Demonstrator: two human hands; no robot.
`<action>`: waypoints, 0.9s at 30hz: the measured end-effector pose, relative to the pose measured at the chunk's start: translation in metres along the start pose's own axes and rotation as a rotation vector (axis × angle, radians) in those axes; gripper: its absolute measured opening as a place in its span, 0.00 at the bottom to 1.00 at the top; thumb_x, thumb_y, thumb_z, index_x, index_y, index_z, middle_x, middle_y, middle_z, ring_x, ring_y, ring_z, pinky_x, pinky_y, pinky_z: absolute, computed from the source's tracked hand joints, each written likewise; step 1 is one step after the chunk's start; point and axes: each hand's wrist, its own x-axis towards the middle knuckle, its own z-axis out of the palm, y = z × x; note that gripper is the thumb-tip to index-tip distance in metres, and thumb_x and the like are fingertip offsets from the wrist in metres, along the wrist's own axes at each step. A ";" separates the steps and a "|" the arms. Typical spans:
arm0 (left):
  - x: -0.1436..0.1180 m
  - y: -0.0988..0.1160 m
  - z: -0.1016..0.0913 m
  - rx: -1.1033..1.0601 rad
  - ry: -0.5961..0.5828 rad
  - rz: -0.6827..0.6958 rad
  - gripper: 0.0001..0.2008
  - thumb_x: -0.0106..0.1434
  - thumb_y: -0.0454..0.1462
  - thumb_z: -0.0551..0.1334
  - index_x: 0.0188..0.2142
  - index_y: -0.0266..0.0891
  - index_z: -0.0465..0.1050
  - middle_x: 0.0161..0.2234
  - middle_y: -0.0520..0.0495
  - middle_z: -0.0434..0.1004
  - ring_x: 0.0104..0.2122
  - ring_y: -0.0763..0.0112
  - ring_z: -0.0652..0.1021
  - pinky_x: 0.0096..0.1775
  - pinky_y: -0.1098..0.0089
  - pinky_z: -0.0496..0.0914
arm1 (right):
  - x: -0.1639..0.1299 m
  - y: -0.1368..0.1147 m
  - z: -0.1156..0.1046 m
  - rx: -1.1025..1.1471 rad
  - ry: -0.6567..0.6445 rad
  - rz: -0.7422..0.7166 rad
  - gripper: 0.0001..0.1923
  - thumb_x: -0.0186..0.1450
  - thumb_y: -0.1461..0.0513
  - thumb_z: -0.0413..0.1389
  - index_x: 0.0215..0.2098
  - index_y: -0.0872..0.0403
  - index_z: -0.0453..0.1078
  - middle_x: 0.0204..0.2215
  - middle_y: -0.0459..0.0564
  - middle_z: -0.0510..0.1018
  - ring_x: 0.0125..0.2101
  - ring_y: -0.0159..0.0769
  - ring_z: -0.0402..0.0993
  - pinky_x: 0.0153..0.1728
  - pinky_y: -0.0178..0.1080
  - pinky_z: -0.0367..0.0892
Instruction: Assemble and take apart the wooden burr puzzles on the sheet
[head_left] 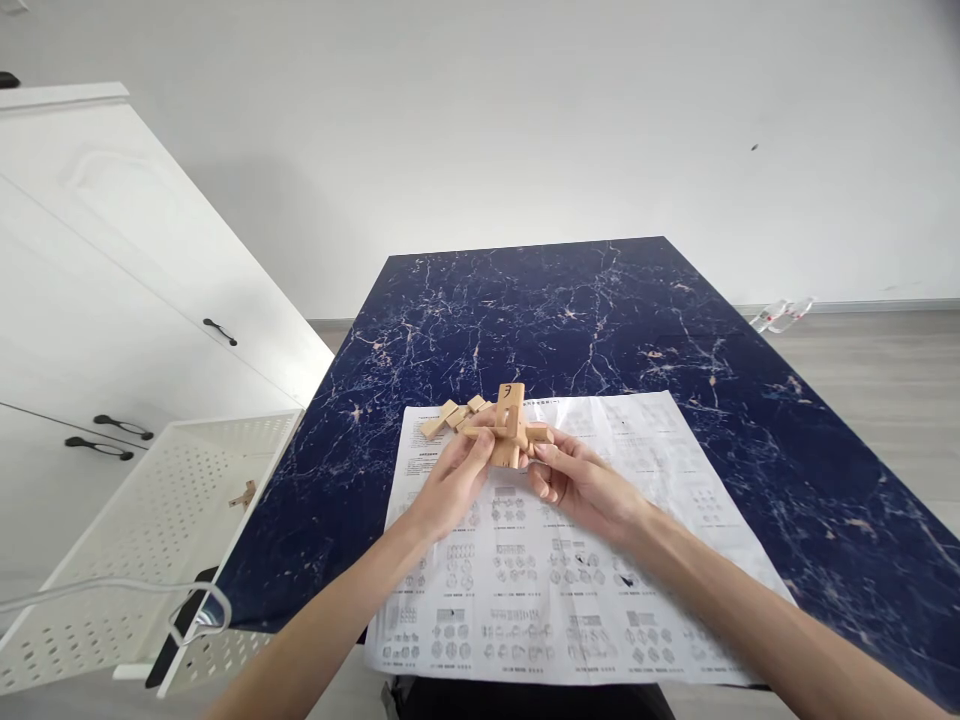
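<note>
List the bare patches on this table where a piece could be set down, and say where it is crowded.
Bare table lies beyond the instruction sheet, and along its left and right edges. Crowded: the sheet's top-left, where loose wooden blocks lie beside the wooden puzzle held by left hand and right hand.

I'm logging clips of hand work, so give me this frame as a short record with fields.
surface: dark blue marbled table
sheet: printed instruction sheet under the hands
left hand: grips the wooden puzzle from the left
right hand: fingertips on the puzzle's right side
loose pieces: wooden blocks lying on the sheet behind the left hand
beside table: white perforated basket, one small wooden piece inside
</note>
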 end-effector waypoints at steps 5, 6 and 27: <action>-0.004 0.004 -0.011 0.014 0.012 -0.053 0.22 0.75 0.53 0.63 0.64 0.55 0.74 0.61 0.44 0.77 0.56 0.53 0.79 0.57 0.54 0.74 | -0.004 -0.005 0.001 -0.050 -0.043 -0.026 0.15 0.68 0.51 0.70 0.46 0.49 0.75 0.32 0.44 0.78 0.22 0.28 0.64 0.24 0.36 0.58; -0.005 0.006 -0.012 0.021 0.004 -0.063 0.25 0.75 0.52 0.64 0.69 0.58 0.70 0.64 0.45 0.74 0.58 0.54 0.78 0.58 0.55 0.74 | -0.005 -0.006 0.002 -0.055 -0.059 -0.025 0.16 0.68 0.51 0.70 0.46 0.49 0.75 0.31 0.44 0.78 0.21 0.28 0.63 0.24 0.36 0.57; -0.008 0.016 -0.005 -0.032 -0.181 -0.046 0.42 0.64 0.65 0.66 0.72 0.56 0.66 0.69 0.38 0.68 0.53 0.45 0.82 0.47 0.55 0.80 | -0.008 0.001 0.009 -0.270 -0.058 -0.090 0.19 0.70 0.48 0.68 0.45 0.51 0.70 0.24 0.43 0.79 0.24 0.33 0.73 0.31 0.40 0.65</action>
